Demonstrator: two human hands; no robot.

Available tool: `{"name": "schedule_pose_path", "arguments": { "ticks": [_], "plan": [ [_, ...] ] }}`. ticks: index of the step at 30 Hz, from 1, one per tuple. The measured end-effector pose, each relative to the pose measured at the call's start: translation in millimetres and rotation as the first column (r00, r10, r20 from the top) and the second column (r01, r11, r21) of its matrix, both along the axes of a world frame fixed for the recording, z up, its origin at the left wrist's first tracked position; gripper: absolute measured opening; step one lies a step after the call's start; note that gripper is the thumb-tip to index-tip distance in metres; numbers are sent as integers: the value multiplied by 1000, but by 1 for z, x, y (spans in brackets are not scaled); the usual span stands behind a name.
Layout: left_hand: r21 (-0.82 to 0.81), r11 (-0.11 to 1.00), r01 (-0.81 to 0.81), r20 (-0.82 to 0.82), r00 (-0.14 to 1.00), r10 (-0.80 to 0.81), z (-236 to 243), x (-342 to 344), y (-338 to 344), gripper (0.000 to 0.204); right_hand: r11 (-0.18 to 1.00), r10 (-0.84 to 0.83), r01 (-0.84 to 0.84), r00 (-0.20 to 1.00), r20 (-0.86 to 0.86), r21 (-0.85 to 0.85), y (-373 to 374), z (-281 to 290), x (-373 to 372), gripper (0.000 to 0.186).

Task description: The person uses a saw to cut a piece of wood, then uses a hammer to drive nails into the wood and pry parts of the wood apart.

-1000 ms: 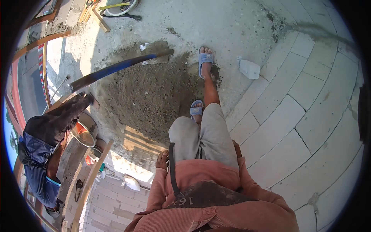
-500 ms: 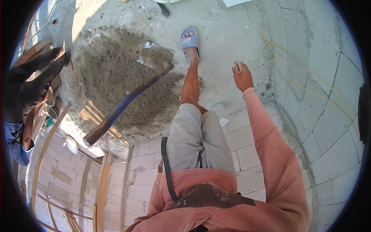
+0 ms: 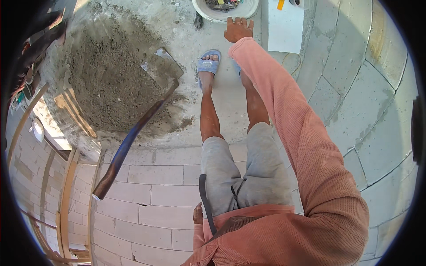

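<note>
My right arm is stretched far forward. My right hand is at the near rim of a round whitish tub, fingers apart and their tips overlapping the rim; whether they press on it I cannot tell. My left hand hangs low beside my hip, fingers loose and partly seen, with nothing visible in it. A shovel lies to the left, its mortar-smeared blade on a heap of grey mortar and its dark handle slanting back toward me. Inside the tub are dark scraps and small coloured bits.
A white panel with an orange item on it lies right of the tub. A dark brush-like tuft sits at the tub's left. Pale block walls rise on the right. Another person's legs show at the far left, near wooden boards.
My right hand has moved forward and left, from beside my leg to the tub's rim, its fingers opening. My second foot has come forward. The view has shifted, showing more of the tub and panel.
</note>
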State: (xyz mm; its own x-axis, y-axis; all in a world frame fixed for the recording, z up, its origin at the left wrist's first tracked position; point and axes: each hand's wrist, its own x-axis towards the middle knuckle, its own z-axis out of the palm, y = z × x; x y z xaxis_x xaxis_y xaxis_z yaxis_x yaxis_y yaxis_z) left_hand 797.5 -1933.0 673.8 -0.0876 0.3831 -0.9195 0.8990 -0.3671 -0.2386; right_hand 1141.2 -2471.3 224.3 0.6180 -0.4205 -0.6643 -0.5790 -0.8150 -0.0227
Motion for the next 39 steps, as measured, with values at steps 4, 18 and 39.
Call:
{"name": "schedule_pose_path", "arguments": {
  "ticks": [4, 18, 39],
  "plan": [
    [73, 980, -183, 36, 983, 181, 34, -77, -80, 40, 959, 253, -216, 945, -206, 183, -15, 18, 7, 55],
    [211, 793, -571, 63, 818, 572, 66, -203, -245, 39, 855, 515, -515, 828, -221, 64, -16, -1, -18, 68],
    [189, 705, -684, 14, 719, 695, 53, -210, -294, 38, 722, 618, -608, 781, -86, -329, -94, -18, -38, 38]
  ]
}}
